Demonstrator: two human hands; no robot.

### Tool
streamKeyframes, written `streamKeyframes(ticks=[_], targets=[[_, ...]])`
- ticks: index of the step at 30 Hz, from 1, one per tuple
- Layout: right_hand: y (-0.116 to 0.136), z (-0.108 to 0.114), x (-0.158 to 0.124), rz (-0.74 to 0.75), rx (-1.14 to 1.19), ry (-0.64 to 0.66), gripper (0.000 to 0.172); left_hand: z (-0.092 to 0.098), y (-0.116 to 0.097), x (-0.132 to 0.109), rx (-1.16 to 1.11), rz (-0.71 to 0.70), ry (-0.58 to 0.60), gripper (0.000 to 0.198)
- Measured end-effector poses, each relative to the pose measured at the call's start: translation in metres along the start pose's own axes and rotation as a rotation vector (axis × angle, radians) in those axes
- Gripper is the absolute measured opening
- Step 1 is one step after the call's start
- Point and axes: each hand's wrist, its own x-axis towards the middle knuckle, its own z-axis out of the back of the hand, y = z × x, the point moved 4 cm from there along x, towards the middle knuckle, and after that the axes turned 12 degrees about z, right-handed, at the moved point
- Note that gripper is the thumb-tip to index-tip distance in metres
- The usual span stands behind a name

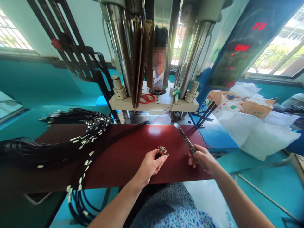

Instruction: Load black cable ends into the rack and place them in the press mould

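Connectors (162, 150), small, silvery and squarish, fan out in a tight cluster just below the middle of the frame, dark at the base and pinched in the left hand (150, 165). To their right, the right hand (203, 157) is wrapped around a narrow grey bar (187, 143) with slot-like marks, slanting over the reddish-brown counter (114, 164). Black cables (104, 119) curve at left.

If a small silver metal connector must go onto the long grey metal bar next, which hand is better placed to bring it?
Probably the left hand: it holds the bunch of small silver metal connectors, tips exposed. The right hand is occupied holding the long grey metal bar.
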Motion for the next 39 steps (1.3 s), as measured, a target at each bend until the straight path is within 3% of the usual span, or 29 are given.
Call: streamKeyframes(ticks=[3,8,11,17,23,26,32,35,39], targets=[[0.0,-0.042,-0.001,0.073,0.364,-0.069,0.021,-0.006,0.0,0.002,0.044,0.008,0.01,0.032],[-0.004,-0.084,0.002,0.188,0.417,-0.124,0.036,-0.016,-0.001,0.005,0.227,-0.021,-0.038,0.027],[-0.006,-0.086,0.002,0.191,0.371,-0.136,0.044,-0.018,-0.001,0.006,0.271,-0.034,-0.058,0.024],[-0.006,-0.085,-0.002,0.207,0.333,-0.162,0.041,-0.017,-0.001,0.009,0.231,-0.103,-0.049,0.018],[-0.006,-0.091,-0.003,0.314,0.099,-0.18,0.038,-0.017,0.003,0.008,0.249,-0.083,-0.023,0.016],[-0.007,-0.092,-0.002,0.282,0.166,-0.163,0.039,-0.012,0.003,0.006,0.275,-0.106,-0.087,0.02],[-0.007,-0.086,-0.006,0.233,0.309,-0.272,0.041,-0.002,0.0,0.004,0.078,-0.199,-0.144,0.02],[-0.007,-0.086,-0.007,0.243,0.318,-0.268,0.04,-0.001,-0.004,0.003,0.191,-0.262,-0.21,0.016],[-0.009,-0.087,-0.006,0.246,0.314,-0.226,0.04,-0.005,-0.009,0.002,0.376,-0.266,-0.182,0.01]])
